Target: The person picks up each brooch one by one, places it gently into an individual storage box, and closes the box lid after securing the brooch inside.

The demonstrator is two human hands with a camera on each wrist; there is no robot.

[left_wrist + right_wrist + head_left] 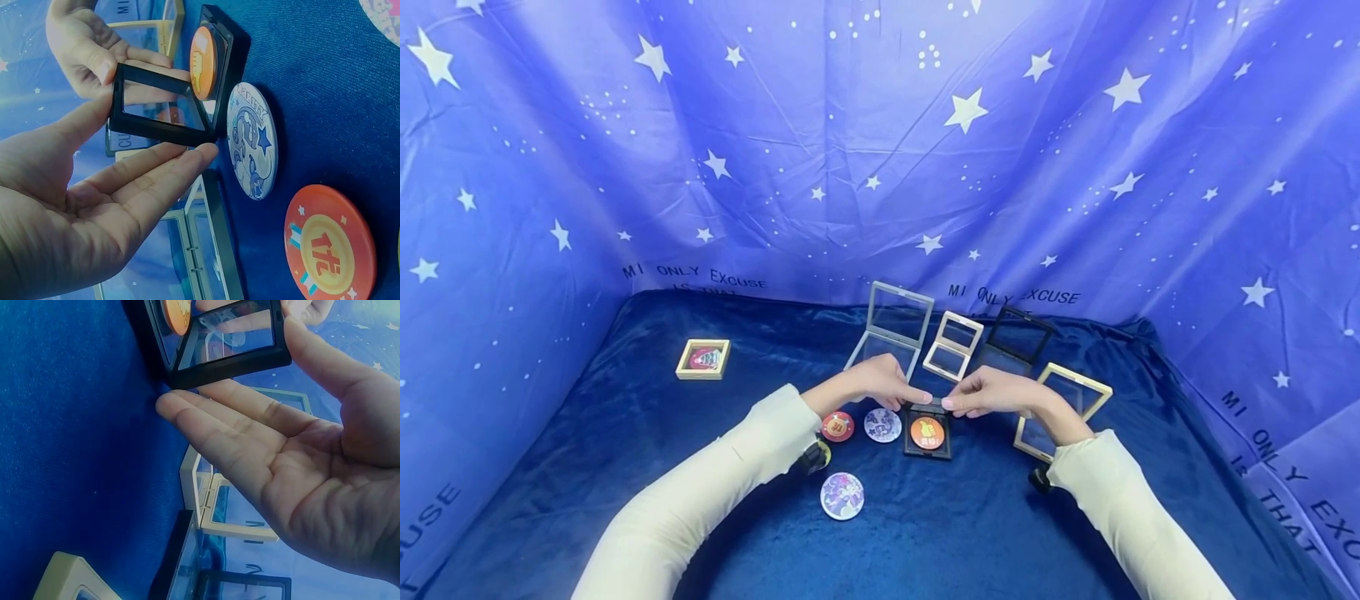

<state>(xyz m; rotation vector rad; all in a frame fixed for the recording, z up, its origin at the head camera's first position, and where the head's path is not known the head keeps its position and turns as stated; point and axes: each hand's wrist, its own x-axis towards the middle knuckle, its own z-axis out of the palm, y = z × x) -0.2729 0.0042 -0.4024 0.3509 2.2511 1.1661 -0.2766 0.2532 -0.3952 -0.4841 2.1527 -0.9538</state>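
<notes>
A small black display frame (928, 455) stands hinged half open on the cloth, an orange badge (927, 432) lying in its base. My left hand (883, 382) holds the left corner of the raised lid; in the left wrist view its thumb rests on the lid's top edge (117, 100), fingers stretched along the underside. From the right, my right hand (996, 392) holds the opposite corner; in the right wrist view the thumb touches the lid's edge (282, 331), fingers extended below. A purple-and-white badge (882, 425) lies just left of the frame.
A red badge (837, 427) and another purple badge (842, 496) lie to the left, and a yellow one is partly hidden by the left wrist. Behind stand open grey (901, 287), pink (961, 317) and black frames. A yellow frame (1081, 377) is right; a wooden-coloured one (701, 375) sits far left.
</notes>
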